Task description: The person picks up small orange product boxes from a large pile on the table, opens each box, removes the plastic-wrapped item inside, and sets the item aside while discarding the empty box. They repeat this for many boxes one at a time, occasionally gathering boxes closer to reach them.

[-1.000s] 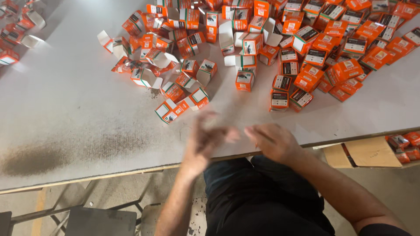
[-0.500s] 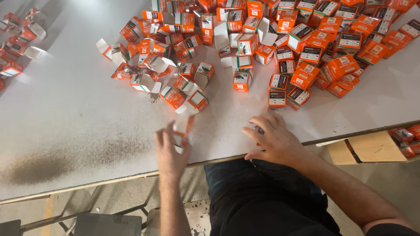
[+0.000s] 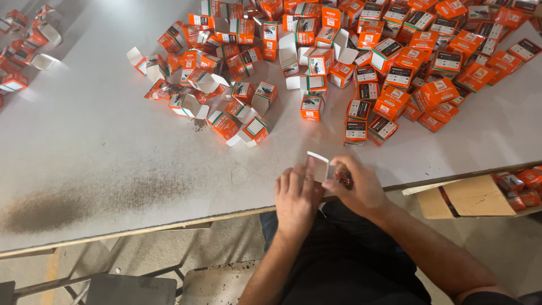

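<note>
Both hands meet at the near edge of the white table. My left hand and my right hand hold one small carton between them; its white flap stands open upward, and an orange side shows under my right fingers. A large heap of small orange cartons covers the far right of the table. Left of it lie several opened cartons with white flaps spread out.
A smaller group of orange cartons lies at the far left corner. A brown cardboard box with more orange cartons stands below the table on the right. A dark smudge marks the near left of the table. A metal stool sits below.
My hands came together from apart at the table edge. They now hold a small carton between them with its flap raised; before, the left hand was blurred in motion.
</note>
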